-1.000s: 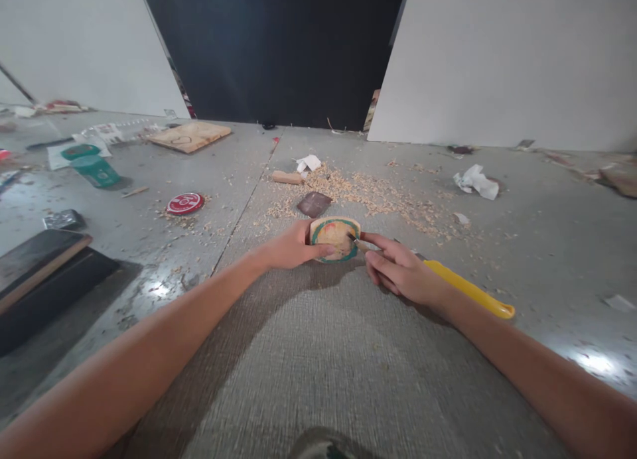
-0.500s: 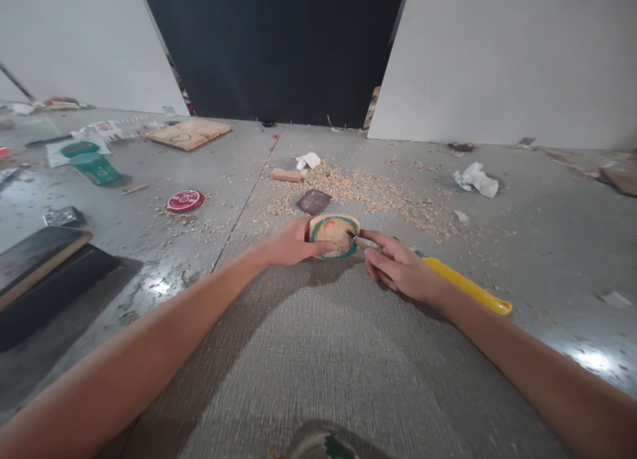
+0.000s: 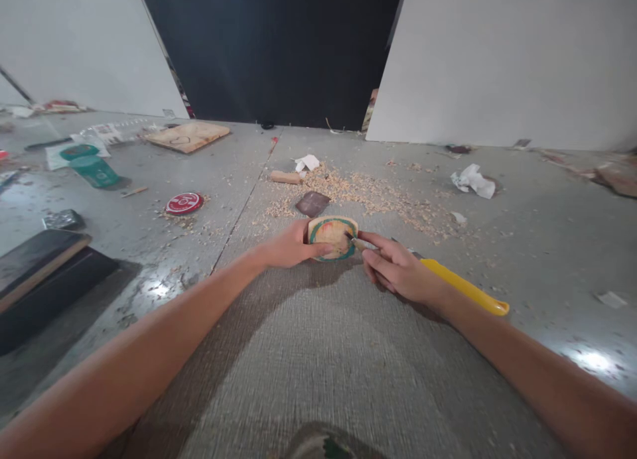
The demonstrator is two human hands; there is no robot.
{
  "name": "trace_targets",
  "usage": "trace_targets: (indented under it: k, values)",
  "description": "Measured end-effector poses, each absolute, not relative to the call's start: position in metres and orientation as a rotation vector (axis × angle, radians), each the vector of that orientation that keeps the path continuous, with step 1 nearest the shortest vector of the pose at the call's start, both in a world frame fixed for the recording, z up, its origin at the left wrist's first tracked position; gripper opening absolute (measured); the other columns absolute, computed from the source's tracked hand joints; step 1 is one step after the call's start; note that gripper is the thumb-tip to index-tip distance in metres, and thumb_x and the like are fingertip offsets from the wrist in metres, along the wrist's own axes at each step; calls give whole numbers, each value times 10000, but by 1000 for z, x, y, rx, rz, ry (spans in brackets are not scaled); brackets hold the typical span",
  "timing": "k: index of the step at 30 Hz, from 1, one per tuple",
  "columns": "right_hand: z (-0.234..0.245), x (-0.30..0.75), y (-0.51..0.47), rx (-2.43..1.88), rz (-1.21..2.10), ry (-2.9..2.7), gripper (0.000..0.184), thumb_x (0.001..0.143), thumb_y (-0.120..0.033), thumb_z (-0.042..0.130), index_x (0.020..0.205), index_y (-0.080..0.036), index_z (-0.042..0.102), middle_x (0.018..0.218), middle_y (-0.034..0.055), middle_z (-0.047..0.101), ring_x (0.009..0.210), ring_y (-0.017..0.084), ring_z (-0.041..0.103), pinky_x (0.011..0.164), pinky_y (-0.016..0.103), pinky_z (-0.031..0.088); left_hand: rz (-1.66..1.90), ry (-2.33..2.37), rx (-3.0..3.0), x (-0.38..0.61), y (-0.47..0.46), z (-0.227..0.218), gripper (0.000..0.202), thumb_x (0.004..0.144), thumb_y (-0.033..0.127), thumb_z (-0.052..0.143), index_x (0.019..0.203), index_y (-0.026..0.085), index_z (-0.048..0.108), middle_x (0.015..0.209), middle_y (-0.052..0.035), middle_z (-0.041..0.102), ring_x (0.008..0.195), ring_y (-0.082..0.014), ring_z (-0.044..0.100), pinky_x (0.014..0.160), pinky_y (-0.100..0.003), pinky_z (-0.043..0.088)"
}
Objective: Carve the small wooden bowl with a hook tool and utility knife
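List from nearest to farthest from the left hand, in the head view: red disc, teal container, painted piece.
1. Painted piece: held in the left hand.
2. Red disc: to the hand's left.
3. Teal container: farther left and farther back.

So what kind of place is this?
Probably some kind of workshop floor: there are scattered pale shavings, a yellow handle, and a painted piece in the left hand.

One left hand, one right hand, one painted block, one slim tool, one yellow handle, one red lid and one teal cup were counted. Two larger crumpled papers and one dark panel were seen.
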State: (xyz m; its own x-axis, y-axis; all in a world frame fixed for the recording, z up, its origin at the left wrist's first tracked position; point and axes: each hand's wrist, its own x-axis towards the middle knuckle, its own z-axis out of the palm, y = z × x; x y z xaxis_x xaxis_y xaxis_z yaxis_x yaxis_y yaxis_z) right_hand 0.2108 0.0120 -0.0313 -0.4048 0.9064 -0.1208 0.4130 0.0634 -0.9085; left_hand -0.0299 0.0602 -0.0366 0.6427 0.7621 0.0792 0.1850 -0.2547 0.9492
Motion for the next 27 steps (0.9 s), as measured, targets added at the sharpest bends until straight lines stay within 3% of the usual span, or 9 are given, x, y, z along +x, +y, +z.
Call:
trace_targets:
  k: [8, 14, 18, 22, 27]
  values:
    - [-29, 209, 10, -1274, 1329, -1839, 533, 962, -445, 450, 1422, -197, 349, 610, -55, 526, 408, 79, 374, 355, 205, 268, 656, 671, 1760, -28, 61, -34, 396, 812, 339, 686, 1135, 127, 596, 1086, -102, 678, 924, -180, 630, 869, -318, 515]
    - [-33, 208, 11, -1158, 1334, -1609, 195, 892, -341, 508, 1040, -268, 405, 718, -77, 558, 358, 54, 392, 316, 182, 250, 755, 881, 1639, -27, 58, -39, 486, 766, 337, 717, 1162, 151, 505, 1035, -83, 612, 809, -163, 604, 565, -221, 519]
    - [-34, 207, 16, -1136, 1407, -1469, 170, 829, -356, 549, 916, -251, 447, 748, -51, 578, 381, 68, 445, 304, 190, 264, 761, 955, 1613, -28, 57, -41, 531, 764, 347, 716, 1185, 166, 450, 1049, -85, 566, 818, -165, 586, 527, -212, 522]
    - [-28, 211, 27, -1167, 1267, -1342, 242, 812, -386, 589, 1000, -236, 563, 893, 30, 629, 586, 126, 580, 398, 225, 397, 765, 895, 1619, -29, 59, -43, 487, 760, 367, 718, 1128, 163, 472, 1000, -72, 563, 791, -158, 579, 506, -204, 509]
    - [-29, 235, 48, -1258, 1109, -1426, 376, 879, -477, 552, 1191, -276, 608, 1175, 92, 650, 1018, 247, 641, 688, 334, 541, 748, 912, 1641, -30, 60, -42, 517, 759, 361, 724, 1157, 157, 467, 1009, -81, 578, 787, -161, 586, 503, -206, 509]
